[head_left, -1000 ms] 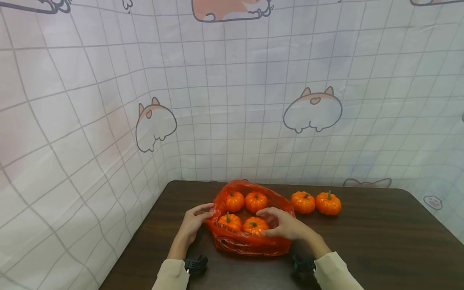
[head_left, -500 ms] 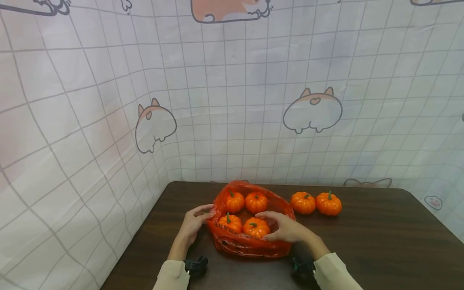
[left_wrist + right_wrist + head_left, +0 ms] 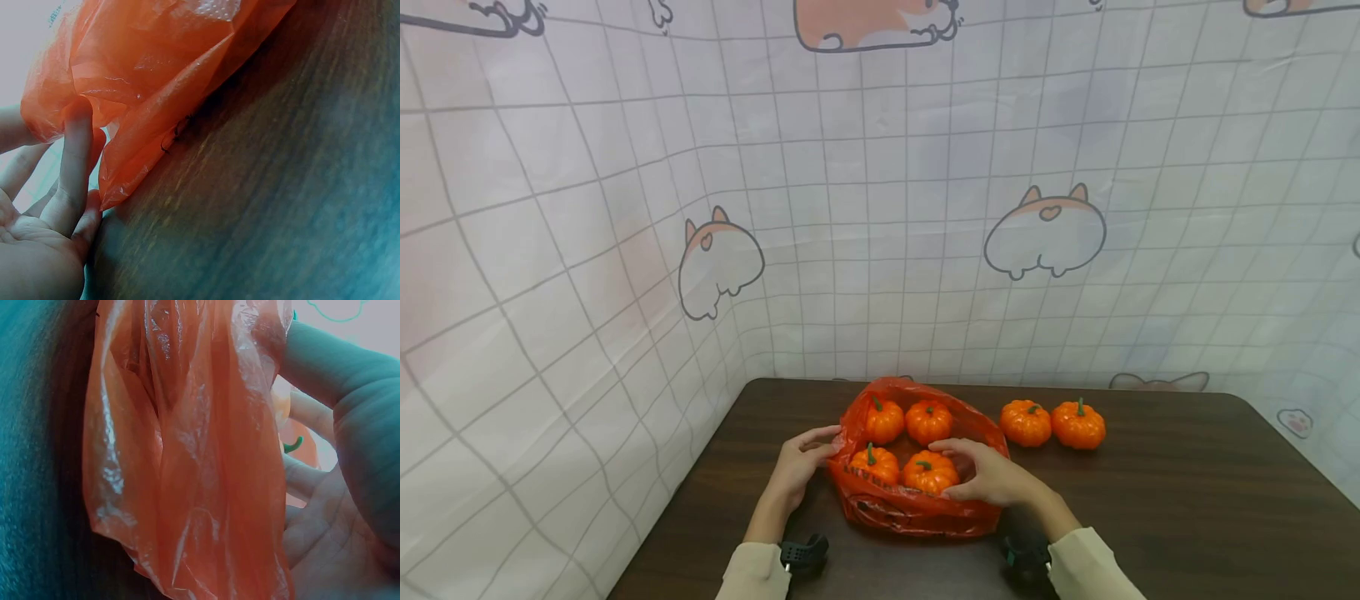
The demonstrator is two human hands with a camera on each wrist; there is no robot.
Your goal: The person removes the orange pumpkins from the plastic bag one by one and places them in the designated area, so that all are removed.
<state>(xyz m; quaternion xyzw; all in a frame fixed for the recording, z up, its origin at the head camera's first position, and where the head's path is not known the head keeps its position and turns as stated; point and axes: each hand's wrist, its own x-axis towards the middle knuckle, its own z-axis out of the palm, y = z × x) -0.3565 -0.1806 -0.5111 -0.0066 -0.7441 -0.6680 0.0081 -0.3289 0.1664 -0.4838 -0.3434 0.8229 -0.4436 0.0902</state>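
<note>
A red plastic bag [image 3: 917,521] lies with its mouth open upward, several small orange pumpkins inside. At the bag's left edge, my left hand [image 3: 796,467] pinches the film; the left wrist view shows its fingers [image 3: 75,162] against the thin plastic. My right hand [image 3: 992,477] reaches over the right rim, thumb and fingers curved around the front right pumpkin [image 3: 930,475]. Beside that one sits the front left pumpkin [image 3: 877,467]. Two more, a back left pumpkin [image 3: 884,422] and a back right pumpkin [image 3: 928,422], lie behind. Bag film hides the right thumb's tip in the right wrist view.
Outside the bag, near the table's back edge, are a pumpkin [image 3: 1026,422] and another pumpkin [image 3: 1078,425], side by side. The dark wooden table [image 3: 1180,500] meets a white grid-patterned cloth [image 3: 887,250] at the back and left.
My right hand has lowered slightly onto the front right pumpkin, with its thumb closer to the front rim. The left hand has stayed at the bag's left edge.
</note>
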